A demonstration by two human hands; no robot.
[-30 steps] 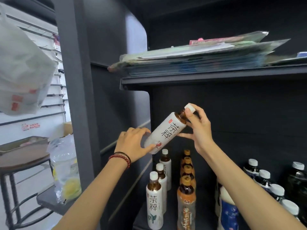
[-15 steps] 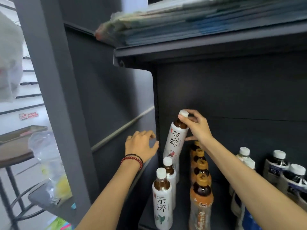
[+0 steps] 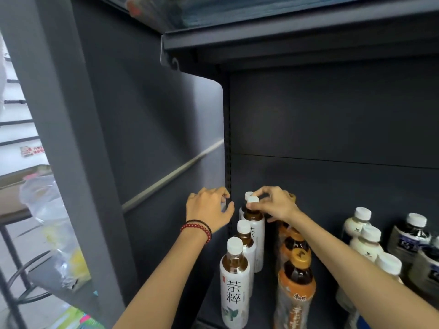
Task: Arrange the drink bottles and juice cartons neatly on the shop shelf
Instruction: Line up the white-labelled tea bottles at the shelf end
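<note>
On the dark shelf (image 3: 269,298), a row of white-labelled tea bottles runs front to back at the left. My right hand (image 3: 275,205) pinches the white cap of the tea bottle (image 3: 256,231) standing upright third in that row, behind the front bottle (image 3: 234,288) and a second one (image 3: 244,236). Another white cap shows just behind the held one. My left hand (image 3: 209,210) hovers beside it by the shelf's side panel, fingers loosely curled and holding nothing. A row of orange-capped tea bottles (image 3: 297,279) stands to the right under my right forearm.
Milky white bottles (image 3: 361,224) and dark bottles (image 3: 409,236) stand further right. The upper shelf (image 3: 285,39) overhangs, with stacked flat packets on it. The grey side panel (image 3: 154,138) walls off the left; a plastic bag (image 3: 52,224) sits outside on a stool.
The tilted tea bottle has come down and now stands upright in the row, my right hand staying on its cap. My left hand let go of it and hovers by the side panel.
</note>
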